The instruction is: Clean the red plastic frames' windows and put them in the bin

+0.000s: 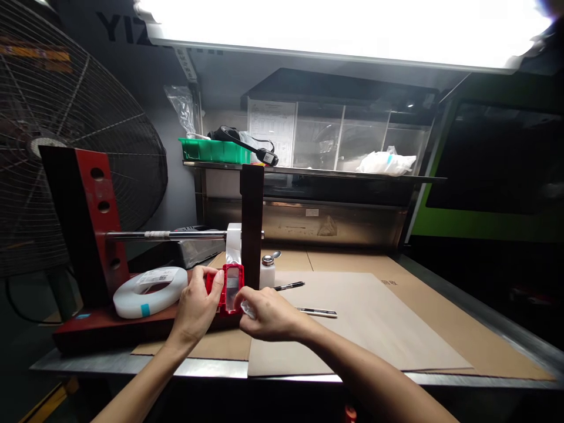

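Note:
My left hand (199,302) grips a red plastic frame (240,271) with a clear window, thumb along its left side. At the frame's lower right is my right hand (268,314), fingers closed on a crumpled white wipe (248,309). A narrow roll of white film (234,235) hangs on a metal rod (189,235) just above the frame; its strip runs down behind the frame's top. The rod spans a red and black stand (94,205). On the stand's base, left of my left hand, lies a large roll of translucent tape (152,294).
A white pump bottle (267,273), a pen (289,286) and a slim knife-like tool (317,312) lie right of the stand on cardboard (352,317). Behind is a shelf (308,170) with a green bin (214,150) and a white bag (388,162). A large fan (132,129) stands left.

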`<state>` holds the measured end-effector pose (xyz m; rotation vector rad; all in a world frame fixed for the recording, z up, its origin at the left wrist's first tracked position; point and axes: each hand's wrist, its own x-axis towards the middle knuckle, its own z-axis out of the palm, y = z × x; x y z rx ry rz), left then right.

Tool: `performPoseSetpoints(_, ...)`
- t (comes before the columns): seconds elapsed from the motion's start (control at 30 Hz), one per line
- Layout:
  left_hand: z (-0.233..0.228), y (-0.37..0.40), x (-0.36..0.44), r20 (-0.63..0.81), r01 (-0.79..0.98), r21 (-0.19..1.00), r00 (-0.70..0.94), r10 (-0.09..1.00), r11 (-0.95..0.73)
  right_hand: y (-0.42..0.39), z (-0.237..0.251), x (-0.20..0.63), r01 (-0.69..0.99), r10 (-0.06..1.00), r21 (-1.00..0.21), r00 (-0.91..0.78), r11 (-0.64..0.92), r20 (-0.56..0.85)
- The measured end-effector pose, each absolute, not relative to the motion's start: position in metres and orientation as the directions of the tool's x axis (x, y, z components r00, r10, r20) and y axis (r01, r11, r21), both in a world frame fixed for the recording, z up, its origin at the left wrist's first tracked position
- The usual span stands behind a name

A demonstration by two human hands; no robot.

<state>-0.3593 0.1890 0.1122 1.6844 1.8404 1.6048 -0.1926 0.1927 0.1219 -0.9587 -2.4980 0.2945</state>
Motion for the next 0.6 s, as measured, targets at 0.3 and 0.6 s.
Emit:
performPoseSetpoints(0.3, 0.109, 0.191, -0.362, 0.517, 0.611, 0.758, -0.352, 0.78, -0.227, 0.194, 0.129, -0.196, 0.637, 0.616, -0.067, -0.704, 0.768, 0.353)
performPoseSetpoints(0.6, 0.107, 0.192, -0.365, 0.506, 0.588, 0.774, -0.351, 0.788, -0.235, 0.203, 0.12, -0.21, 0.696, 0.64, 0.153, -0.71, 0.702, 0.294)
